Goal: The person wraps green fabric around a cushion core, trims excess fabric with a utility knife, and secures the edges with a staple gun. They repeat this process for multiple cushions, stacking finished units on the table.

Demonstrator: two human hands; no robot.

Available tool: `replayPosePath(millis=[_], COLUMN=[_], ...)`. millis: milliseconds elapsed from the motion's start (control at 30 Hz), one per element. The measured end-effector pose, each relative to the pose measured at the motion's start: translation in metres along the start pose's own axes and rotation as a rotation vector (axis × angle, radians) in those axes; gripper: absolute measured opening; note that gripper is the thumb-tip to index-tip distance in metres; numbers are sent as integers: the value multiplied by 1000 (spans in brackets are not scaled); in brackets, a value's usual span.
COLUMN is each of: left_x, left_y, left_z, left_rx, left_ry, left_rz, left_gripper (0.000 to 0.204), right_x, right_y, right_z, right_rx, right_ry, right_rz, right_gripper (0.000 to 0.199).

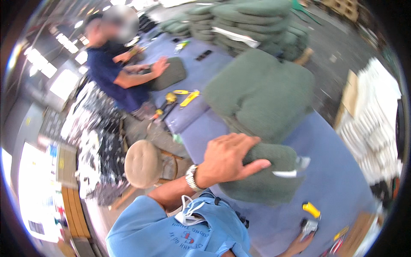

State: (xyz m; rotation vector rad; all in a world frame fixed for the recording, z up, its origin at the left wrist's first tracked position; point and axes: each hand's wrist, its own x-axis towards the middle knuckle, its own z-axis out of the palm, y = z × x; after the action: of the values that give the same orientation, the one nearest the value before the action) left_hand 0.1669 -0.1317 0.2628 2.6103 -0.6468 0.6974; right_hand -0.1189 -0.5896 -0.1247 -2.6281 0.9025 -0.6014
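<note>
Looks mid-job: a cushion pile (252, 19) sits toward the worktop's (338, 171) far end, can't tell what's left on yours. Your left hand (229, 156) rests unclenched on the green cushion (276, 153), near edge; your right hand (301, 245) grasps a grey tool (308, 226).

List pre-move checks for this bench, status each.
1. Left hand not gripping: ok, fingers extended, at the small green pad.
2. Right hand grip on the grey tool: cannot tell, small and near the lower edge.
3. Yellow handle clear of the pad: ok, apart on the blue tabletop.
4. White strip tucked away: not ok, plainly exposed by the pad.
5. Co-worker's hand clear of both hands: ok, farther along the table.
</note>
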Motion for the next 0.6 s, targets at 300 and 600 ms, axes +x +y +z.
replayPosePath(millis=[300, 600], left_x=[-30, -9], left_y=[3, -5], left_z=[-2, 16], left_rx=[32, 61], left_ry=[22, -8], left_rz=[-159, -160], left_gripper=[52, 51], right_x=[37, 136], right_y=[13, -39], right_z=[-19, 14], right_rx=[-268, 50], right_ry=[96, -647], right_rz=[-72, 220], right_gripper=[59, 60])
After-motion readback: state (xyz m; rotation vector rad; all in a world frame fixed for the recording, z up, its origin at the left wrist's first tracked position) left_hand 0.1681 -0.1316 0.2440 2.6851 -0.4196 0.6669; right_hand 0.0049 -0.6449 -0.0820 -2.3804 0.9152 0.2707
